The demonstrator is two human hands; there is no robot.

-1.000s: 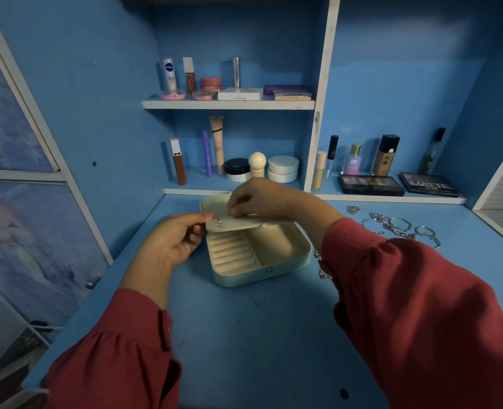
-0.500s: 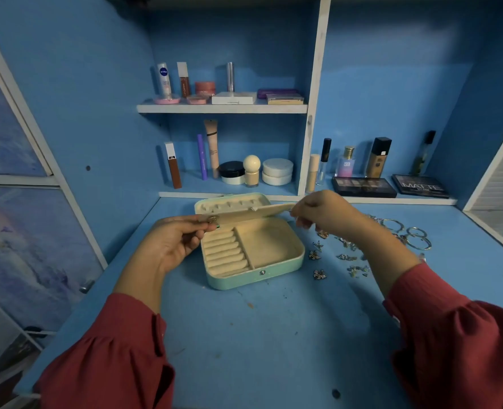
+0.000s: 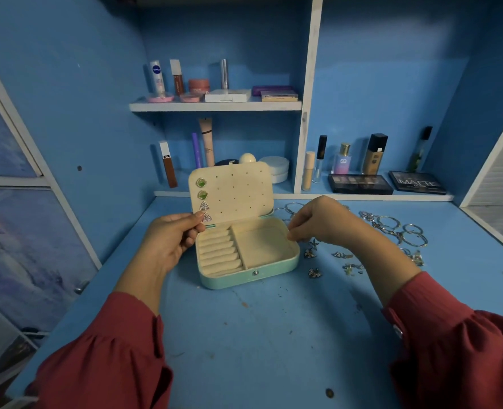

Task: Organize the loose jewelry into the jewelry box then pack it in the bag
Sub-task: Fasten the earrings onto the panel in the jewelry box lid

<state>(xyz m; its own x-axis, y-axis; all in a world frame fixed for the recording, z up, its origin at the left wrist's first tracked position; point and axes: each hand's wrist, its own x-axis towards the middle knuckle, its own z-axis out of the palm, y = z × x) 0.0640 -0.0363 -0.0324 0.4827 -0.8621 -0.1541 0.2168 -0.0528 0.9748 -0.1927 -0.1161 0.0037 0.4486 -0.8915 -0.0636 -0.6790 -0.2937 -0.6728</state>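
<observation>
The jewelry box (image 3: 246, 249) is standing open on the blue bench (image 3: 259, 335), approx. at its middle, with the lid (image 3: 232, 193) raised upright. Four stud earrings are already fixed in the perforated panel of the lid, at its left edge: two green studs (image 3: 202, 188) above and two triangular studs (image 3: 205, 211) below. The rest of the holes are not yet used. The ring rolls (image 3: 218, 251) in the left compartment and the plain right compartment (image 3: 263, 245) are seen with nothing in them. The lid is held at its lower left corner by the left hand (image 3: 170, 239); its thumb and fingers are closed on the lid edge, just beside the lowest triangular stud. The right hand (image 3: 318, 224) is kept over the right wall of the box, the fingers curled together as for a pinch; if a small piece is held between them cannot be told. To the right of the box much is left loose: small earrings (image 3: 313, 262) lie just beside it, and hoops w/ rings (image 3: 403, 231) lie further away, near the right edge of the bench. So the work is judged as only begun, i.e. a small part of the earrings is sorted, while hoops, rings etc. must still be placed. After that the box must be closed and packed; no bag is seen in this view.
</observation>
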